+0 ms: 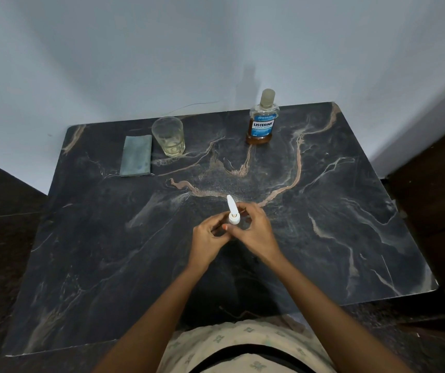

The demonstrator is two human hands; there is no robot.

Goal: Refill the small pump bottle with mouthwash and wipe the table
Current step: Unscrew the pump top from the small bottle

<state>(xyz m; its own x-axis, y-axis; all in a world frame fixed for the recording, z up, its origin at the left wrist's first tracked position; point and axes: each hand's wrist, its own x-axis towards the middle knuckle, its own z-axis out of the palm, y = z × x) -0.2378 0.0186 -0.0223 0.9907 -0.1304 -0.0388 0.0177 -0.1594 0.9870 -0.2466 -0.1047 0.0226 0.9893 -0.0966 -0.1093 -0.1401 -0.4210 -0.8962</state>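
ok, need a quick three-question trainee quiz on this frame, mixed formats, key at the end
1. True or false: the clear blue-labelled mouthwash bottle has its cap on.
2. What lies just left of the clear glass tumbler on the dark marble table? A) a folded grey-green cloth B) a yellow sponge C) a metal spoon
3. Which hands grip the small white plastic pump bottle?
Key: 1 true; 2 A; 3 both, left hand and right hand.

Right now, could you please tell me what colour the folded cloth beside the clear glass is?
The folded cloth is pale grey-green, clearest in the head view.
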